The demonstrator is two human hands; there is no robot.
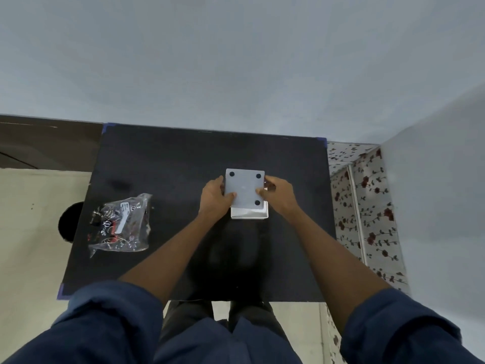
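A square grey box [244,187] with black round feet at its corners is held over the black table mat [170,166]. My left hand [215,196] grips its left edge, thumb on the top face. My right hand [278,193] grips its right edge, thumb also on top. Under the box's near edge a white tray-like piece [249,213] shows on the mat, mostly hidden by the grey box.
A clear plastic bag [121,227] holding small metal items and a label lies on the mat's left part. A grey wall stands behind the table. Floral-patterned surface [367,206] runs along the right. A dark round object [70,222] sits off the mat's left edge.
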